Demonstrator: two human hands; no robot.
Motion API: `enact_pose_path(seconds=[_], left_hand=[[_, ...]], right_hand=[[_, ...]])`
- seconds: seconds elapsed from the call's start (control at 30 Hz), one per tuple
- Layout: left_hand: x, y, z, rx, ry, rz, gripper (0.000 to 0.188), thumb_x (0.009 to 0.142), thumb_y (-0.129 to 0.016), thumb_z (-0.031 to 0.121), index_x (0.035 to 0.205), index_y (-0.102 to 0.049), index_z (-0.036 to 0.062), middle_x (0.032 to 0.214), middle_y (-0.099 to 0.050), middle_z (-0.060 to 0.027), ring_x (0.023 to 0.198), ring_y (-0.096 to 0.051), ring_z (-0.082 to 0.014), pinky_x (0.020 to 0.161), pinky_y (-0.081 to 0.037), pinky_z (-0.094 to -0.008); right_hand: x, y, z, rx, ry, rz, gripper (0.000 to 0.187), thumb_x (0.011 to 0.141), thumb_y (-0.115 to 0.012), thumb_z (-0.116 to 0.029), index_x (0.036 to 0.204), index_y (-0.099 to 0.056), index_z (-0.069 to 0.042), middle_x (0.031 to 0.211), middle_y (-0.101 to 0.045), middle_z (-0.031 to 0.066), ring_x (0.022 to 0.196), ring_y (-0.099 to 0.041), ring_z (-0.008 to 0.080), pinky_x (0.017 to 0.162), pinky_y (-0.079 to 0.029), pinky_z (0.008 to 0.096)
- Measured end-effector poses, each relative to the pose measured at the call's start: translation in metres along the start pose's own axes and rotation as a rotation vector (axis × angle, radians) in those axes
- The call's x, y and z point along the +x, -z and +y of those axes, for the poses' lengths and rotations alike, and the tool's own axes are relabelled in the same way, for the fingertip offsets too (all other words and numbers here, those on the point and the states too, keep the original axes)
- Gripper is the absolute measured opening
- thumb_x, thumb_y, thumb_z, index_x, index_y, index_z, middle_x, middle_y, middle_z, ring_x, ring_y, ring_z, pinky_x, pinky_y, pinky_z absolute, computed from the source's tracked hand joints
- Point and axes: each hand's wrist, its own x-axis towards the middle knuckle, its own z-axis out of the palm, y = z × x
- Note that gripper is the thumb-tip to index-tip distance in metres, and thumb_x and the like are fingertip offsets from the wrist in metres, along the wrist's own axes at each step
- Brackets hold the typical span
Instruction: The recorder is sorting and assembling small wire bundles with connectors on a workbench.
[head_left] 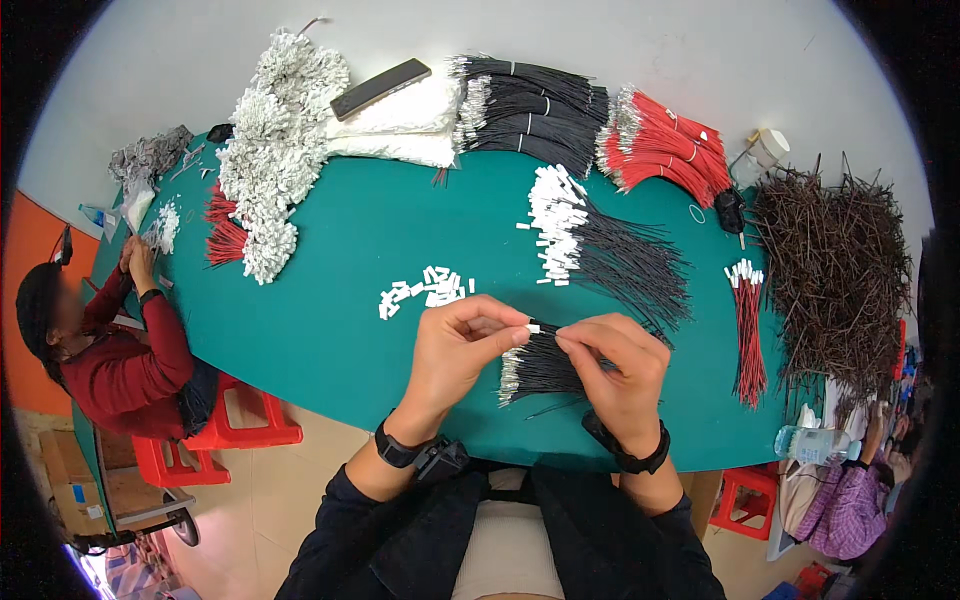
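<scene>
Over the near middle of the table, my left hand (465,345) pinches a small white connector housing (534,328) between thumb and fingertips. Just to its right, the fingertips of my right hand (628,370) are closed on a thin black wire (548,331) that meets the housing. How far the wire sits inside it is too small to tell. Beneath both hands lies a bunch of black wires (550,372) with pale metal ends to the left. Loose white housings (440,287) are scattered beyond my left hand. Farther off, black wires with white housings fitted (560,222) form a spread pile.
Along the back of the green table (340,250) lie a large white heap (270,130), black wire bundles (530,115) and red wire bundles (668,145). Red wires with housings (748,330) and a brown tangled heap (835,270) are at right. A co-worker (130,345) sits at left.
</scene>
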Motion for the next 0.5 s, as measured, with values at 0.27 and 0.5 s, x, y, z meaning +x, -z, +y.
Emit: enact_pose_path(seconds=[0.27, 0.5], left_hand=[[-0.0011, -0.0002, -0.0065, -0.009, -0.043, -0.023, 0.01, 0.088, -0.076, -0.005, 0.098, -0.075, -0.0022, 0.097, -0.076, -0.0091, 0.086, -0.072, -0.0117, 0.081, -0.058, -0.0242], [-0.0002, 0.0011, -0.0085, -0.015, -0.029, -0.069, 0.01, 0.088, -0.075, -0.007, 0.097, -0.074, -0.0032, 0.098, -0.074, -0.0088, 0.088, -0.072, -0.0129, 0.081, -0.059, -0.0262]], right_hand=[[-0.0011, 0.0001, 0.0043, -0.003, -0.022, -0.029, 0.011, 0.079, -0.078, 0.002, 0.089, -0.075, -0.002, 0.083, -0.073, 0.0104, 0.073, -0.069, 0.0263, 0.066, -0.052, 0.0343], [-0.001, 0.0024, 0.0069, 0.087, -0.077, -0.045, 0.01, 0.081, -0.077, 0.002, 0.089, -0.074, -0.002, 0.083, -0.073, 0.0094, 0.073, -0.068, 0.0242, 0.064, -0.051, 0.0331]])
